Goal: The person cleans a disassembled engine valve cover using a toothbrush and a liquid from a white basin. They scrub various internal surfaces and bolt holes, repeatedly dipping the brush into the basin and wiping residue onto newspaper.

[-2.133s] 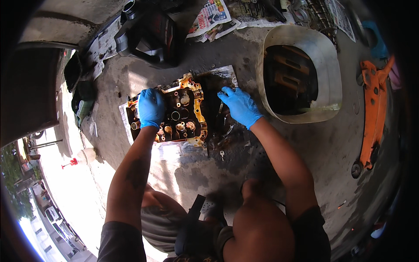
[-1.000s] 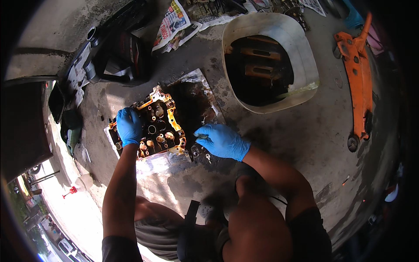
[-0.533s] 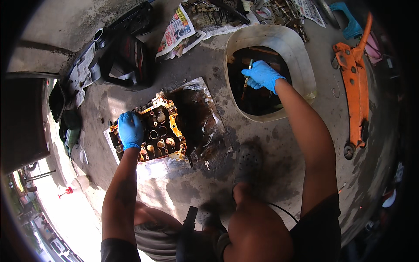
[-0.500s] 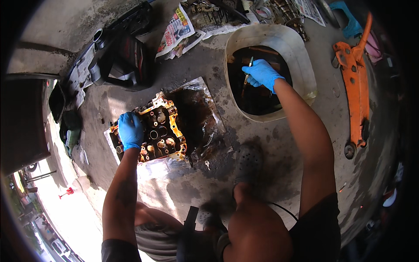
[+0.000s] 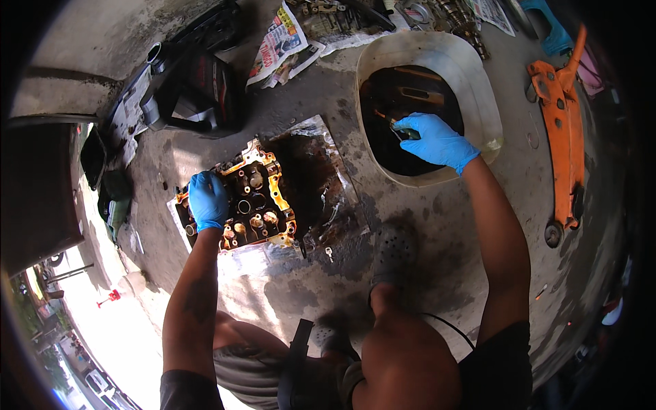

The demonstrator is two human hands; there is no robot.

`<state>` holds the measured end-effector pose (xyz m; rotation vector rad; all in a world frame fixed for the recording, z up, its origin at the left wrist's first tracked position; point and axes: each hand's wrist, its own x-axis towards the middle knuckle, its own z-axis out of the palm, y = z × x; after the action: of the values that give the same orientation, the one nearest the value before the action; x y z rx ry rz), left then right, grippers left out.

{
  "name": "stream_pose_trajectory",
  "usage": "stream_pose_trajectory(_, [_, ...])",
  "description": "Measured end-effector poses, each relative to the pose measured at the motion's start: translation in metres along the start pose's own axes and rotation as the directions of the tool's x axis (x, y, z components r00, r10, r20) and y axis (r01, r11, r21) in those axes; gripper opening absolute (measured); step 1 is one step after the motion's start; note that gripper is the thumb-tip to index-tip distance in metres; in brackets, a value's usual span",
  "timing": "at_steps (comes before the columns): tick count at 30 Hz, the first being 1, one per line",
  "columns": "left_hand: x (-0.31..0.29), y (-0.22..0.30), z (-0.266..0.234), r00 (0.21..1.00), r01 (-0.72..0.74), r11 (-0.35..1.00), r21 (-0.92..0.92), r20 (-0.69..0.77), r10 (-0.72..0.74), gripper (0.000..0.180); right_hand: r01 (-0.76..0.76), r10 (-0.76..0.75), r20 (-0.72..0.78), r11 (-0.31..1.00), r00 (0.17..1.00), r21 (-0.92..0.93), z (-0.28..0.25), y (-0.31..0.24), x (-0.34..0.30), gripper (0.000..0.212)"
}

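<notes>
Head view: left of everything stands a black jug (image 5: 217, 89) with a loop handle, its contents hidden from where I'm standing. Next comes the open-topped metal engine part (image 5: 250, 199), lying on a stained sheet (image 5: 247, 262) on the floor, with rings and round posts in its dark hollows. Farther right, the pale tub (image 5: 484, 116) holds dark fluid with a slotted tan bar (image 5: 420, 94) showing.

Half a second ago the slim tool (image 5: 412, 133) stood steeply in the right hand; now it lies flatter, and that hand sits nearer the tub's right side.

The gloved left hand (image 5: 208, 200) curls over the engine part's left end; I can't tell whether it pinches anything. The right hand (image 5: 437, 140) reaches palm-down over the tub, forearm slanting up from below, fingers closed around the tool.
</notes>
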<state>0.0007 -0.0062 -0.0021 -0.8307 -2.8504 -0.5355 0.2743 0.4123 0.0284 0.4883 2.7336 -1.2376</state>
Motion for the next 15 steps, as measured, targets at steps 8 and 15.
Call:
stream_pose_trajectory(8, [0.000,0.001,-0.002,0.999,0.024,1.000,0.016,0.024,-0.024,0.014,-0.142,0.177,0.037,0.883,0.983,-0.448,-0.006,-0.008,-0.022,0.038])
stream_pose_trajectory(15, [0.000,-0.005,0.001,0.998,0.041,0.999,0.017,0.038,-0.041,0.014,0.025,-0.261,-0.331,0.817,0.907,-0.576,-0.045,-0.098,-0.064,0.036])
